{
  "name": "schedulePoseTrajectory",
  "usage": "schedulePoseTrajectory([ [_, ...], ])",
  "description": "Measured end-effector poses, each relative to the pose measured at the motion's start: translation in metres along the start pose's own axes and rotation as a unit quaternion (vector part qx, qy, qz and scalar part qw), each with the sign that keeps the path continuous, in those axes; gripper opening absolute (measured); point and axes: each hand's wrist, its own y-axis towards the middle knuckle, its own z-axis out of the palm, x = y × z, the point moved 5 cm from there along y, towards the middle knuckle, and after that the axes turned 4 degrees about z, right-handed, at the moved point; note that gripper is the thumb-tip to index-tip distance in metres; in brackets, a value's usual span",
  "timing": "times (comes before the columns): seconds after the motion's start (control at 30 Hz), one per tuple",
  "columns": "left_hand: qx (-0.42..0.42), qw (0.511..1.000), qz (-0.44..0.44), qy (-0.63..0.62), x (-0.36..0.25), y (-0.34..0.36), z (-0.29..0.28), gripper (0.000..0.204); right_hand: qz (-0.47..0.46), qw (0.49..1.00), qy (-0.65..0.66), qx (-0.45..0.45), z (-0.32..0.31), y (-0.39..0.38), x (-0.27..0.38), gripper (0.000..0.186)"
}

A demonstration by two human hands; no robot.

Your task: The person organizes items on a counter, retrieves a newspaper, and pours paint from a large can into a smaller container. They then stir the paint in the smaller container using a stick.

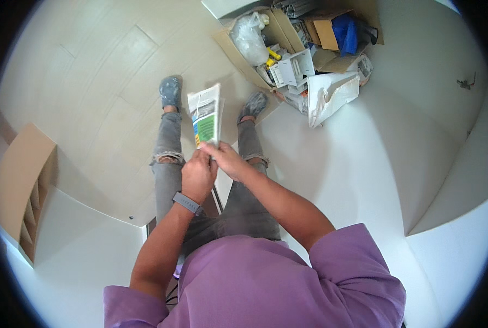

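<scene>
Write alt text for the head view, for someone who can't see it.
A person's bare right hand grips the lower end of a flat white packet with green printing, the bare left hand at that same end. Beyond, at upper right, an open brown cardboard box holds a crumpled clear plastic bag. Pale beige flooring spreads at upper left.

Head-worn fisheye, above torso (244, 284), facing down toward floor (102, 65)

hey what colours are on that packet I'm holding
The packet is mostly white, with green, blue, yellow and dark printing, best seen in the head view.
</scene>
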Motion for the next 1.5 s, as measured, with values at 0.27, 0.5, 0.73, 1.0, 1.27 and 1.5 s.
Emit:
schedulePoseTrajectory([
  [0.27, -0.06, 0.919, -0.08, -0.381, 0.074, -0.04, -0.063, 0.045, -0.056, 0.983, 0.068, -0.162, -0.053, -0.063, 0.03, 0.054],
  [0.5, -0.39, 0.699, -0.374, -0.468, 0.298, -0.178, -0.138, 0.087, -0.392, 0.726, -0.103, -0.556, -0.152, -0.287, 0.166, 0.036],
  [0.73, -0.382, 0.582, -0.344, -0.63, 0.239, -0.107, -0.086, 0.11, -0.494, 0.707, -0.28, -0.421, -0.064, -0.211, 0.109, 0.043],
  [1.0, 0.019, 0.876, 0.115, -0.468, -0.125, -0.051, -0.187, 0.085, -0.127, 0.987, -0.1, -0.022, -0.008, -0.192, -0.002, 0.043],
  [1.27, -0.084, 0.951, 0.084, -0.285, -0.003, -0.074, -0.266, 0.076, -0.239, 0.855, -0.46, 0.015, 0.048, -0.239, 0.088, 0.04],
  [1.5, 0.134, 0.943, 0.103, -0.288, -0.039, -0.072, -0.319, 0.061, -0.342, 0.916, -0.193, -0.082, 0.094, -0.28, 0.224, 0.027],
])
